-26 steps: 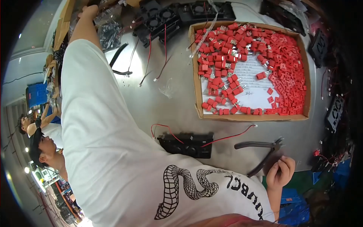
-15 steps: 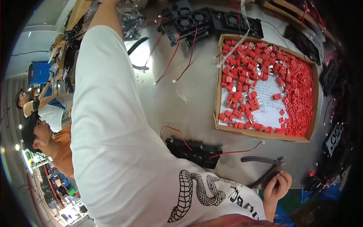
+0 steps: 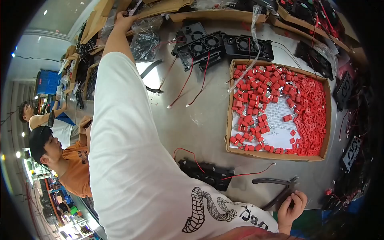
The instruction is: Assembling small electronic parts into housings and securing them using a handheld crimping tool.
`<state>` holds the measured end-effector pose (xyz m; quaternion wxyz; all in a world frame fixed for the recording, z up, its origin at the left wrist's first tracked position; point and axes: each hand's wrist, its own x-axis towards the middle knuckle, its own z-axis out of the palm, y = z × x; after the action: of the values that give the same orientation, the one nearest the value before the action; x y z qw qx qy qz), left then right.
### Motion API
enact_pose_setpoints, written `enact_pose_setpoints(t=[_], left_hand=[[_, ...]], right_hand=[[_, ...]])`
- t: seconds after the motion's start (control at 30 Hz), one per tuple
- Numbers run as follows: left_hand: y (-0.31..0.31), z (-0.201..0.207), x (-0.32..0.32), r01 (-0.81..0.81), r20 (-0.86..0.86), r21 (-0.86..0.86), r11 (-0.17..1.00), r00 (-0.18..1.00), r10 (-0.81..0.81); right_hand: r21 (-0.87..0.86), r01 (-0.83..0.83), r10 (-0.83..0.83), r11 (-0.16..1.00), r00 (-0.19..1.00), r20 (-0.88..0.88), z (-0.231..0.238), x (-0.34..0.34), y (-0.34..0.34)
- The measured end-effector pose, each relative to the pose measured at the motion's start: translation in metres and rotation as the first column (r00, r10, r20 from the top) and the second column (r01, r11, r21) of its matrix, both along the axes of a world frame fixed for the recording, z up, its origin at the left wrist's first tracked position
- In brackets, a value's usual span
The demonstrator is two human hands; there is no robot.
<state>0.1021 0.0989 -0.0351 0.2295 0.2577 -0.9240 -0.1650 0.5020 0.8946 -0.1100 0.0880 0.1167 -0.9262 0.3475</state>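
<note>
My left arm stretches to the far left, where my left hand [image 3: 124,22] is at the edge of a cardboard box [image 3: 154,11]. Its fingers are small and partly hidden there, so I cannot tell what they hold. My right hand [image 3: 292,205] rests at the near table edge with fingers curled; nothing shows in it. Right beside it lies a pair of dark-handled cutters [image 3: 279,192]. A black fan unit [image 3: 206,173] with red wires lies by my shirt. In a shallow cardboard tray [image 3: 276,157] are many red plug-like parts [image 3: 256,90] and flat red pieces [image 3: 312,116].
More black fan units [image 3: 202,46] with wires lie at the far side. Others [image 3: 343,90] line the right. Near my left arm are a plastic bag [image 3: 146,44] and a curved black strip [image 3: 151,69]. Two people [image 3: 72,164] are at the left. A clear plastic strip [image 3: 255,44] hangs over the tray.
The view has tilted up, so the table sits lower and my left hand now shows at the cardboard box. My right hand and the cutters stay together.
</note>
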Motion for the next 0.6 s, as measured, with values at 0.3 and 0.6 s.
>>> enact_pose_setpoints(t=[0.3,0.6], left_hand=[[0.002,0.004,-0.001,0.02,0.039,0.11,0.994,0.999,-0.025],[-0.005,-0.002,-0.002,-0.021,-0.058,0.059,0.998,0.998,0.024]], right_hand=[[0.012,0.006,-0.006,1.0,1.0,0.014,0.001,0.0,-0.001],[0.006,0.008,-0.008,1.0,1.0,0.021,0.002,0.001,-0.002]])
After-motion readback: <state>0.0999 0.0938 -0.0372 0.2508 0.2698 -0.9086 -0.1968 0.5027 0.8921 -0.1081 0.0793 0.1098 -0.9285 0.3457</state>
